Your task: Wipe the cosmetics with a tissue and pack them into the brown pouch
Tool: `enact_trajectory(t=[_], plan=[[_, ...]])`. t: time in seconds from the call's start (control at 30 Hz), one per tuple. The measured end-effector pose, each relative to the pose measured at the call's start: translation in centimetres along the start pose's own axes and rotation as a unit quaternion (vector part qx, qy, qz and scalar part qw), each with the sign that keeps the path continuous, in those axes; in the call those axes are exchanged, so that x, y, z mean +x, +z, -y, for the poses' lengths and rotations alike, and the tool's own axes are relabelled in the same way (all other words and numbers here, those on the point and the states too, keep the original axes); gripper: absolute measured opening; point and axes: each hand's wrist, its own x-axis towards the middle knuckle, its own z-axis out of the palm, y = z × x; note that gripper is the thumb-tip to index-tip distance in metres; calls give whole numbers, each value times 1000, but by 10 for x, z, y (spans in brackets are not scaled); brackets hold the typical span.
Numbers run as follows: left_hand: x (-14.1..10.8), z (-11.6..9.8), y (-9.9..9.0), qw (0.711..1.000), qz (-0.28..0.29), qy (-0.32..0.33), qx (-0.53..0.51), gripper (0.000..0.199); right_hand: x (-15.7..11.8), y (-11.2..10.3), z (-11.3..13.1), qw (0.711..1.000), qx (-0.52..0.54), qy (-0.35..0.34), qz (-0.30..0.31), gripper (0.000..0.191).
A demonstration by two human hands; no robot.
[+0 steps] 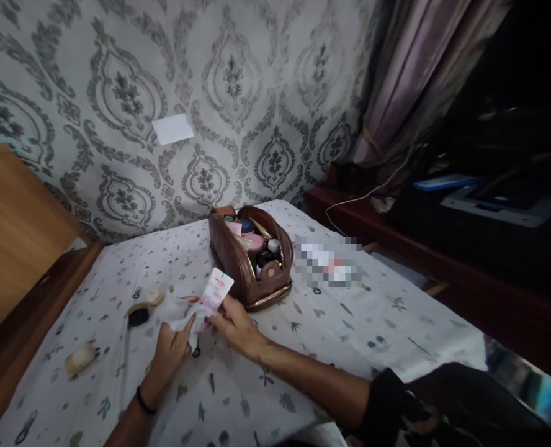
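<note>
Near the middle of the patterned white cloth [238,385], my right hand [236,323] grips a small white and pink tube [216,288], its printed side facing up. A crumpled white wipe [196,324] lies against the tube's lower end. My left hand [173,343] wears a black band at the wrist and pinches this wipe. Just beyond my hands stands a brown bag [238,273], unzipped, with jars, small bottles and brushes inside. Left of my hands are a dark-lidded jar [138,314], a pale round item [154,295] and a small yellowish bottle [80,359].
A blurred-out item [329,262] lies right of the bag. A wooden board [19,230] borders the left side. Behind is a patterned wall with a white card [173,129]. At the right are a dark red ledge [354,214], a white cable and a purple curtain.
</note>
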Motion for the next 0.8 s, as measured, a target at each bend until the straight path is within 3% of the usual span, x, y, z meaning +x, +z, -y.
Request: enact_trajectory(t=[0.1, 0.23, 0.37, 0.5, 0.63, 0.8], plan=[[1, -2, 4, 999, -17, -23, -28, 34, -6, -13, 17, 999, -47, -22, 2, 37], [4, -3, 7, 998, -30, -45, -40, 49, 0, -49, 62, 997, -41, -64, 4, 32], [4, -6, 8, 994, -39, -99, -8, 63, 36, -107, 104, 997, -48, -61, 1, 30], [3, -11, 11, 995, -11, -96, 5, 62, 84, -161, 119, 978, -203, -36, -14, 20], [4, -5, 11, 997, 24, -78, 15, 56, 107, -175, 118, 926, -373, -28, -57, 27], [7, 8, 6, 994, 66, -83, 36, 50, 109, -154, 124, 794, -606, 47, 5, 41]])
